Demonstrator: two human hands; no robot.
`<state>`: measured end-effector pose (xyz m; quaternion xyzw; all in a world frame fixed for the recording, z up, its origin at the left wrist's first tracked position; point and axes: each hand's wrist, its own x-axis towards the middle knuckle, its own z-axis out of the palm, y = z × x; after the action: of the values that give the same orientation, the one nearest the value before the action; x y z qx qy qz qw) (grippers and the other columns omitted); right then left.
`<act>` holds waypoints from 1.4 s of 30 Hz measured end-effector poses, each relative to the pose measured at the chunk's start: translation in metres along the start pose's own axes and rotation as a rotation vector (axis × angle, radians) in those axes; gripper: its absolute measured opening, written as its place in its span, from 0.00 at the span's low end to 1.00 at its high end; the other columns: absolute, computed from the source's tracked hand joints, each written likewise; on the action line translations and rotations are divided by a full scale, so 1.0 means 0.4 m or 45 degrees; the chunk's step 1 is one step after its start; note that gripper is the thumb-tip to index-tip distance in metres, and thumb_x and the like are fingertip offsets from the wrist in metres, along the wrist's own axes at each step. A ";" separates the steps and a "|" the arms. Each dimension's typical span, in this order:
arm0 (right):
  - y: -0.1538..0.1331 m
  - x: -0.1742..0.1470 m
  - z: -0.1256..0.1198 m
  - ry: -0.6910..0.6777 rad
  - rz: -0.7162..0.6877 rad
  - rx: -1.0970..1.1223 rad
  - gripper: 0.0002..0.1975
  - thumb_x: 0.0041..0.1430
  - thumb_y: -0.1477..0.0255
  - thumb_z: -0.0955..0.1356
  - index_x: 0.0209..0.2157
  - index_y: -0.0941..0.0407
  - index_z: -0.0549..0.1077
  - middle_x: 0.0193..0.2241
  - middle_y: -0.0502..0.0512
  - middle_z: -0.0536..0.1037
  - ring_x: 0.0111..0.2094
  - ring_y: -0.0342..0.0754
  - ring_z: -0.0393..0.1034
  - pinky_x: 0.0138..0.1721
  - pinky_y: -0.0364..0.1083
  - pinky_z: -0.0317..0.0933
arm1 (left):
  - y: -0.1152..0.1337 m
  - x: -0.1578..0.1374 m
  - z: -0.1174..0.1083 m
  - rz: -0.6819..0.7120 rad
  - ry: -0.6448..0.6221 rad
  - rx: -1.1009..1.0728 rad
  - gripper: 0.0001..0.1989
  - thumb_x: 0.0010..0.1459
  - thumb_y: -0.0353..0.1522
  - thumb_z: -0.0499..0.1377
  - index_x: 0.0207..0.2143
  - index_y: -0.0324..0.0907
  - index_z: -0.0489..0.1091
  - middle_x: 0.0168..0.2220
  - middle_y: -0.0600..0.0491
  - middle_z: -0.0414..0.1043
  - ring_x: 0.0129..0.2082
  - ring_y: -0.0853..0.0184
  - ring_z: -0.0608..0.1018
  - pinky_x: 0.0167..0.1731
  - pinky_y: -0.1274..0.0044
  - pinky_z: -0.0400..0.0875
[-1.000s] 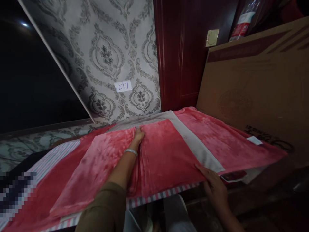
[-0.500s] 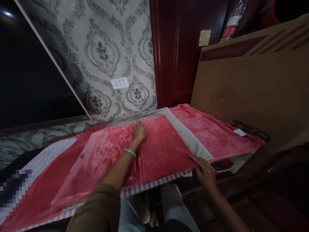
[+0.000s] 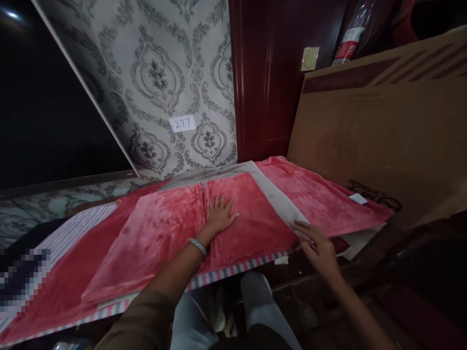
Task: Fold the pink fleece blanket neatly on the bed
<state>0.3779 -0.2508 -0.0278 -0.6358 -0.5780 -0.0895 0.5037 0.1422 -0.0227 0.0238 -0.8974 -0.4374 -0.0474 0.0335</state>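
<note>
A pinkish-red plush cloth (image 3: 153,233) lies folded on a layered spread, its two parts meeting at a seam-like gap in the middle. My left hand (image 3: 222,215) rests flat on the right folded part (image 3: 251,218), fingers spread, just right of that gap. At the lower right corner of this part is my right hand (image 3: 319,248), its fingers stretched and its thumb apart, fingertips by the grey cloth (image 3: 280,199). Whether those fingertips touch the fabric I cannot tell. Farther right lies another pink plush piece (image 3: 310,194) with a white tag (image 3: 358,198).
A large cardboard box (image 3: 379,126) stands at the right, with a plastic bottle (image 3: 350,41) behind it. A dark screen (image 3: 54,107) is at the left. Patterned wallpaper (image 3: 160,73) carries a paper marked 277 (image 3: 182,123). Striped fabric (image 3: 233,270) shows along the front edge.
My left hand has moved right from the gap and spread flat on the right folded part. My right hand has shifted slightly right, away from the fold's corner.
</note>
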 end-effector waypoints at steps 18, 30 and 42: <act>0.003 0.038 0.157 -0.736 -0.099 -0.554 0.30 0.67 0.54 0.60 0.64 0.53 0.68 0.66 0.63 0.64 0.68 0.60 0.55 0.63 0.62 0.56 | 0.007 -0.021 0.010 -0.020 0.018 -0.137 0.41 0.64 0.56 0.49 0.72 0.47 0.50 0.74 0.42 0.45 0.73 0.44 0.46 0.68 0.49 0.45; -0.030 0.286 0.338 -0.805 -0.094 -0.683 0.33 0.70 0.57 0.57 0.70 0.58 0.56 0.71 0.64 0.54 0.71 0.58 0.46 0.67 0.61 0.46 | 0.000 -0.024 0.027 -0.025 0.046 -0.158 0.43 0.63 0.57 0.49 0.72 0.44 0.49 0.73 0.39 0.44 0.73 0.43 0.46 0.68 0.49 0.44; -0.055 0.405 0.363 -0.901 -0.024 -0.606 0.31 0.71 0.55 0.55 0.71 0.51 0.56 0.70 0.62 0.55 0.71 0.61 0.47 0.64 0.67 0.49 | -0.048 0.142 -0.076 -0.174 0.109 -0.131 0.29 0.68 0.42 0.46 0.66 0.40 0.61 0.70 0.41 0.57 0.70 0.52 0.58 0.68 0.56 0.52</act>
<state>0.3429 -0.0422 0.0275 -0.7205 -0.6842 -0.0014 0.1127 0.1602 0.0302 0.0611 -0.8632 -0.4927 -0.1103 0.0028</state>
